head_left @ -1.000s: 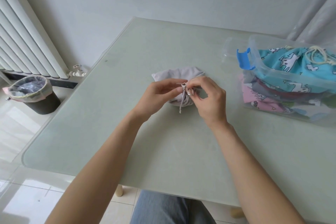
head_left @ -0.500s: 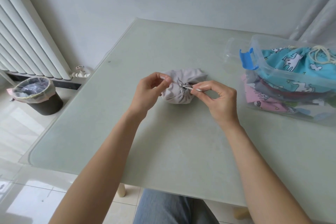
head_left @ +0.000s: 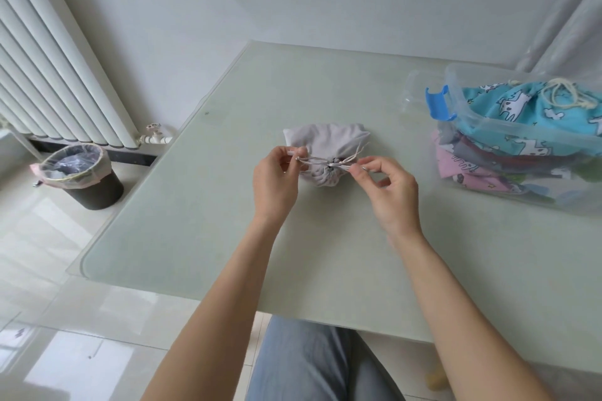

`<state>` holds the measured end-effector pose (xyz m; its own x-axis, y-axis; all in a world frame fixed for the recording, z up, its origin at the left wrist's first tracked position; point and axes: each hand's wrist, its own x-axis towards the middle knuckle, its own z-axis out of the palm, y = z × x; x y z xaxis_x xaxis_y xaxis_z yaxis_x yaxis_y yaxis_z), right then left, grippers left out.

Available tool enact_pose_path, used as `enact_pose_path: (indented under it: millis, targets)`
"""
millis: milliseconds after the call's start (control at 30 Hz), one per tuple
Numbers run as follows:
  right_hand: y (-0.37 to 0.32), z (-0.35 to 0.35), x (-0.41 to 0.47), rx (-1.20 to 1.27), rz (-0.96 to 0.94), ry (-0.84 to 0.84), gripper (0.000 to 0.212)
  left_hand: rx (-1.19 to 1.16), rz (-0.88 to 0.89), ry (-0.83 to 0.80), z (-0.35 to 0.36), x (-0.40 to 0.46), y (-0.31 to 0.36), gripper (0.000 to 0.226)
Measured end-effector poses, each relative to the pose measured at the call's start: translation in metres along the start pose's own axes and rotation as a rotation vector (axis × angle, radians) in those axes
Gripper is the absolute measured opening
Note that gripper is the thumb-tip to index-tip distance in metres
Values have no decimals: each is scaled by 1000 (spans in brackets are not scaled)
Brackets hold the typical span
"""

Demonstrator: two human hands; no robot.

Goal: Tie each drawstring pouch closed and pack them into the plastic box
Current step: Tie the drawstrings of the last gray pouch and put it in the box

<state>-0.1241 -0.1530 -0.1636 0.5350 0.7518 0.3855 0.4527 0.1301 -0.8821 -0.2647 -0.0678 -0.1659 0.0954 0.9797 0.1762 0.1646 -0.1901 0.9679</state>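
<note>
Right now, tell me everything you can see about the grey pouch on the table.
The grey pouch is a small plain bag of soft matte cloth. It lies on its side on the pale green table, its gathered mouth toward the person. Its mouth is puckered shut around a thin pale drawstring. The left hand pinches one cord end and the right hand the other, pulling them apart sideways. It is apart from the plastic box.

A pale green glass-topped counter (head_left: 202,238) carries a grey drawstring pouch (head_left: 325,150) near its middle and, well apart at the right edge, a clear plastic box (head_left: 488,137) stuffed with patterned pouches.
</note>
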Motion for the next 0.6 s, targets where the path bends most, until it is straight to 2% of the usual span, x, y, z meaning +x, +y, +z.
enact_pose_path:
  millis: [200,367,433,500,533,600]
  targets:
    - [-1,-2,-19,42,124,70,32,-17,-1,18,10,-8,-6,10]
    - [-6,-7,-29,106,163,58,30,5,-21,-6,12,-10,-9,14]
    - [-5,-17,-29,85,173,55,19,2,17,-91,7,-13,-6,15]
    - [-4,-33,-22,-1,171,-24,9,29,106,-234,-5,-13,3,8]
    - [-4,-41,-18,-51,165,-73,15,62,150,-306,-12,-12,8,2]
    - [-6,-53,-9,-110,137,-138,28,143,220,-376,-28,-5,18,17]
